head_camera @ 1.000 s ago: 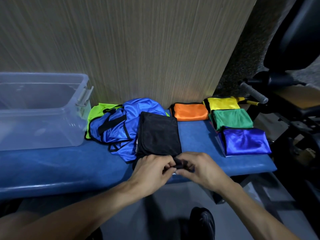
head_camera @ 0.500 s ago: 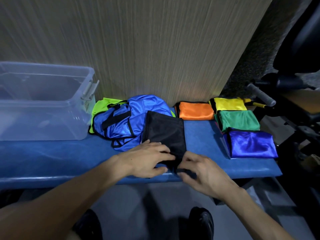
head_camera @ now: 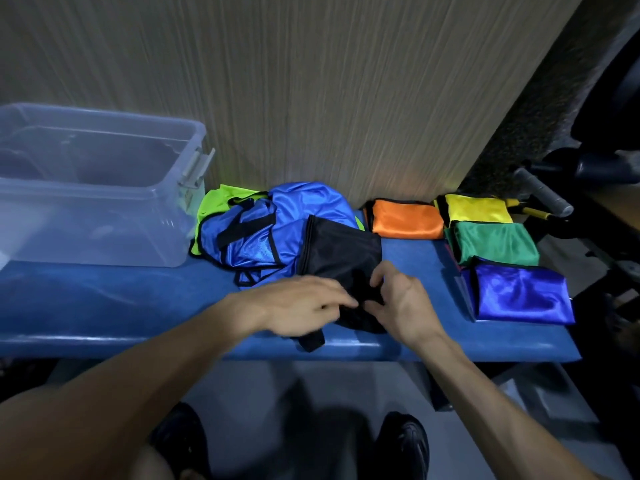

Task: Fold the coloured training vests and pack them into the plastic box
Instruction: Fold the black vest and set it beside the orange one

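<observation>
Both hands, left hand (head_camera: 304,306) and right hand (head_camera: 403,303), pinch the black vest's (head_camera: 341,252) near edge with curled fingers, probably to tuck it for folding on the tabletop (head_camera: 114,306).

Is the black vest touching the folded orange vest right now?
Apart. In the head view a strip of bare blue bench shows between the black vest and the orange vest; the black one instead overlaps the blue vest heap.

Only 1 view was given: a wide-angle head camera, looking forward and down from close above the bench (head_camera: 104,306). The wall (head_camera: 329,98) filled the upper frame, the floor (head_camera: 329,393) the bottom, and both forearms reached in from the lower edge.
</observation>
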A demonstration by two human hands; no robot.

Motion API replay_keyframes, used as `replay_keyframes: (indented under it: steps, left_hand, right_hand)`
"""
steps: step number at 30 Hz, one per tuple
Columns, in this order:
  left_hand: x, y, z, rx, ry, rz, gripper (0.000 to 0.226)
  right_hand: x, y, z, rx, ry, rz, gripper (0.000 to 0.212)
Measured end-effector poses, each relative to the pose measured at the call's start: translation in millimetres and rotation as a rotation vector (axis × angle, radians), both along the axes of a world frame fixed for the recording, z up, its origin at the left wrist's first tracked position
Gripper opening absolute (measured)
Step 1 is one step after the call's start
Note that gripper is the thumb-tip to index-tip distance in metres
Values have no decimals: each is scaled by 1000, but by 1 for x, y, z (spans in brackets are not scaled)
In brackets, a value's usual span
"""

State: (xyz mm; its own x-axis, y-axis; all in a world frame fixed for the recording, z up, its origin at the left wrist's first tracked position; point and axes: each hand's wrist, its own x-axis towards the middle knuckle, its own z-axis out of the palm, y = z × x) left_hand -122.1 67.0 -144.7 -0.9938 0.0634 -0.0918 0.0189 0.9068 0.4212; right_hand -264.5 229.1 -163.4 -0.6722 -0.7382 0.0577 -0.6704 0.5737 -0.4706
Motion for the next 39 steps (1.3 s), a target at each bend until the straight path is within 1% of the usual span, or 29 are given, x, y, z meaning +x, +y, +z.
replay_keyframes:
  steps: [2, 3, 4, 5, 7, 8, 10, 12, 16, 21, 23, 27, 29, 32, 34, 37, 38, 39]
  left_hand:
    - [10, -16, 9, 90, 191, 93, 35]
    - [17, -25, 12, 90, 247, 144, 23]
    - [25, -32, 15, 87, 260, 180, 13]
    - [34, -36, 18, 84, 231, 210, 15]
    - [50, -36, 18, 36, 101, 253, 38]
    - [55, -31, 16, -19, 42, 274, 47]
    - [61, -16, 8, -154, -10, 317, 54]
    - [63, 2, -2, -245, 29, 353, 49]
    - [62, 25, -20, -384, 254, 392, 30]
    - [65, 27, -34, -418, 389, 377, 17]
    - [66, 28, -43, -451, 407, 332, 20]
    - [66, 40, -49, -524, 408, 309, 48]
    - [64, 45, -51, -580, 420, 299, 55]
    - [59, 49, -57, -617, 437, 303, 50]
    - [58, 52, -61, -605, 461, 304, 37]
    - [59, 50, -63, -536, 542, 282, 17]
    - [60, 47, -61, -512, 553, 252, 19]
    - [61, 42, -59, -488, 555, 209, 27]
  right_hand:
    - [3, -3, 2, 15, 59, 73, 31]
    - [5, -4, 3, 32, 97, 102, 28]
    - [7, -5, 3, 48, 130, 121, 25]
    - [9, -5, 4, 64, 154, 135, 22]
    - [11, -5, 3, 89, 196, 158, 17]
    - [12, -5, 4, 101, 216, 169, 15]
    - [16, -6, 6, 143, 264, 203, 11]
    - [20, -6, 9, 206, 311, 251, 18]
    - [30, -4, 17, 285, 350, 356, 38]
    - [39, -1, 29, 391, 325, 425, 53]
    - [42, 0, 31, 425, 331, 442, 59]
    - [45, -1, 30, 466, 346, 451, 67]
    - [46, -2, 29, 484, 343, 452, 69]
    - [47, -4, 29, 516, 336, 453, 72]
    - [48, -5, 30, 535, 329, 453, 75]
    - [49, -8, 29, 562, 334, 459, 76]
    - [50, -9, 28, 573, 341, 461, 75]
    - [51, -10, 27, 582, 352, 460, 75]
